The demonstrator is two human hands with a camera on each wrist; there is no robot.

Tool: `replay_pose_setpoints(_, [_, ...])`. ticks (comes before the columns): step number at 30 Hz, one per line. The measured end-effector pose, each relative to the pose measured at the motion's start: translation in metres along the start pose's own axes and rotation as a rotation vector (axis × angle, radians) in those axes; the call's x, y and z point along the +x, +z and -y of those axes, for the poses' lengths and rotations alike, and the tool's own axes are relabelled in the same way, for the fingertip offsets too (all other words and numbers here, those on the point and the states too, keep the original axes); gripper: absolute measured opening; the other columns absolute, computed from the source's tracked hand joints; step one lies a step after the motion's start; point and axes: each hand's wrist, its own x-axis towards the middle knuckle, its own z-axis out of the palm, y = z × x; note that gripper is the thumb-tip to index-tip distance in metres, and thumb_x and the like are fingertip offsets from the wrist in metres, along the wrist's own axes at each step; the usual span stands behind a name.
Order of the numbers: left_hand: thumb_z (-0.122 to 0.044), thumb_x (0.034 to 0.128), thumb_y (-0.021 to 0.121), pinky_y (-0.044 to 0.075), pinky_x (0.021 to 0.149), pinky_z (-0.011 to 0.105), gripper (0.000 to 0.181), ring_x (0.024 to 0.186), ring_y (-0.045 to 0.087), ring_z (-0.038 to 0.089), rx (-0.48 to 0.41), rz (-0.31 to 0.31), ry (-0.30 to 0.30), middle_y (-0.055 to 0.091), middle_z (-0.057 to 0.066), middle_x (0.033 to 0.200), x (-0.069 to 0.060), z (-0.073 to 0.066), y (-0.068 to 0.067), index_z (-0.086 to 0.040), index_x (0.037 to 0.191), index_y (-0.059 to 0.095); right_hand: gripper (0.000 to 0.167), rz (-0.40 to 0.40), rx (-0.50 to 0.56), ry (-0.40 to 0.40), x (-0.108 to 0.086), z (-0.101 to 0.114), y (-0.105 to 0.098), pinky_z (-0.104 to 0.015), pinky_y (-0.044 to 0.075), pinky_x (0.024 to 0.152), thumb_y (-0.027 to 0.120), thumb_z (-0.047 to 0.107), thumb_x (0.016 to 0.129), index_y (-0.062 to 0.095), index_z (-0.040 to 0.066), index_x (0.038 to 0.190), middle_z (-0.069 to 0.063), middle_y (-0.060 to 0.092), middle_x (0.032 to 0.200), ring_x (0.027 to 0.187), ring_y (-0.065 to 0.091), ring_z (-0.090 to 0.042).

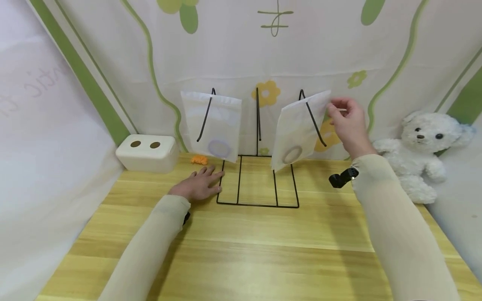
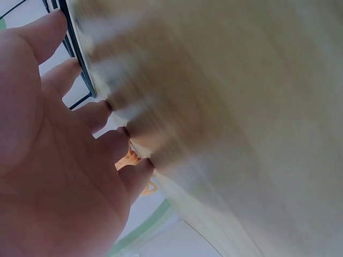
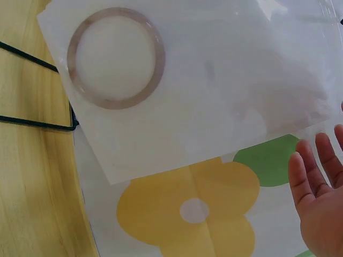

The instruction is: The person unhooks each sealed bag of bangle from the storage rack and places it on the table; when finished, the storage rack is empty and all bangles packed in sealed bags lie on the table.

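Right bag (image 1: 296,128) hangs lengthwise; top leaning right

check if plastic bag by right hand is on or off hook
On: the hook passes through the plastic bag, tip showing in front.

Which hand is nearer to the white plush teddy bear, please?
Right: the right hand is raised left of the bear; the left hand rests on the wooden table, across the black wire rack from it.

Head view: bright, diffuse light; soft shadow beside the right sleeve (image 1: 399,225), toward the right edge of the desk (image 1: 256,255); wide-angle stretch. Left wrist view: dim, desk grain blurred. Right wrist view: glare on the translucent bag (image 3: 209,123).
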Motion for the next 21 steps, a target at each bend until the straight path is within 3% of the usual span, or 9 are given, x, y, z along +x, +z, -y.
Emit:
replay_pose_setpoints(5, [-0.052,0.1150,0.045,0.010,0.132,0.072,0.069,0.168,0.007,0.049,0.004,-0.006,-0.002,0.007,0.020,0.182,-0.0020,0.0021,0.0019,-0.025,0.175,0.023,0.014,-0.002,0.085,0.009,0.0025,0.0012,0.0039,-0.017,0.056,0.080,0.066,0.030,0.109,0.066,0.021,0.120,0.013,0.060,0.113,0.102,0.060,-0.005])
replay_pose_setpoints(14, [-0.052,0.1146,0.046,0.008,0.133,0.072,0.070,0.168,0.006,0.048,-0.008,-0.005,0.004,0.006,0.020,0.182,-0.0022,0.0009,0.0002,-0.025,0.175,0.022,0.008,-0.044,0.231,0.046,0.0012,0.0019,0.0025,-0.016,0.055,0.073,0.074,0.022,0.104,0.072,0.017,0.111,0.010,0.065,0.107,0.098,0.061,-0.008])
replay_pose_setpoints(21, [-0.052,0.1147,0.046,0.007,0.133,0.072,0.070,0.168,0.005,0.048,-0.019,0.004,0.003,0.005,0.019,0.183,-0.0016,0.0023,-0.0011,-0.025,0.175,0.021,0.009,-0.058,0.375,0.016,0.0001,0.0001,-0.0007,-0.016,0.053,0.068,0.081,0.015,0.098,0.073,0.017,0.097,0.007,0.067,0.097,0.090,0.060,-0.009])
